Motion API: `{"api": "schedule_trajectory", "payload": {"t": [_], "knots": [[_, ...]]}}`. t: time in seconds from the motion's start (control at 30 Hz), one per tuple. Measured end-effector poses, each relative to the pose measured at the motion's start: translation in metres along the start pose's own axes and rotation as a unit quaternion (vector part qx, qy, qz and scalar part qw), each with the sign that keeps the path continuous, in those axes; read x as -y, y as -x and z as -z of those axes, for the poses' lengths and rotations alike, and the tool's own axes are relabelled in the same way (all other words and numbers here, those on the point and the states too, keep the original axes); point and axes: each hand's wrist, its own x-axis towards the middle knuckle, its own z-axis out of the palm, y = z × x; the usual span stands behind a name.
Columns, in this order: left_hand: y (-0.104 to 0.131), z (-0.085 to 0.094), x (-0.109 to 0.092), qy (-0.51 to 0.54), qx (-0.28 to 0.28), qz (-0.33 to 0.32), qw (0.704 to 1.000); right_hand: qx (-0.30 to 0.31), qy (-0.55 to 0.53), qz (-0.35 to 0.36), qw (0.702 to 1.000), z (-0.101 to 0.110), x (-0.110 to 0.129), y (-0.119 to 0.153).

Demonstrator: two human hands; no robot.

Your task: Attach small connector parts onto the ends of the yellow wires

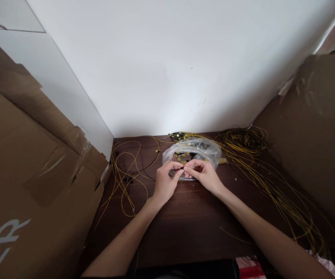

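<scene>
My left hand (166,180) and my right hand (202,175) meet fingertip to fingertip at the middle of the table. Between them is a small black piece (182,168), pinched by both thumbs and forefingers; it is too small to tell its kind. Just behind and under the fingers lies a clear plastic bag (214,149), its mouth toward me. Small yellow parts (180,158) and black parts show inside it. Thin yellow and black wires (140,157) loop on the table to the left of my left hand.
A bundle of yellow wires (254,174) runs down the right side, with a tangled coil (243,139) at the back. Yellow-and-black wire ends (179,135) lie by the white wall (167,77). Cardboard sheets (39,162) flank the dark wooden table (185,221) left and right.
</scene>
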Motion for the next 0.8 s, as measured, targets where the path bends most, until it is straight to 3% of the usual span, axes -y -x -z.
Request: {"api": "schedule_trajectory", "payload": {"t": [0.2, 0.4, 0.57, 0.8], "knots": [[-0.004, 0.005, 0.0, -0.004, 0.003, -0.042, 0.999, 0.001, 0.02, 0.039, 0.999, 0.008, 0.009, -0.001], [-0.008, 0.012, 0.003, -0.03, -0.053, -0.061, 0.996, -0.155, 0.042, 0.089, 0.983, 0.033, 0.004, -0.009], [-0.01, 0.012, 0.005, -0.018, -0.058, -0.05, 0.997, -0.246, 0.18, 0.116, 0.945, 0.047, 0.0, -0.014], [-0.008, 0.006, 0.006, 0.005, -0.042, -0.033, 0.999, -0.213, 0.401, 0.163, 0.876, 0.056, -0.007, -0.016]]}}
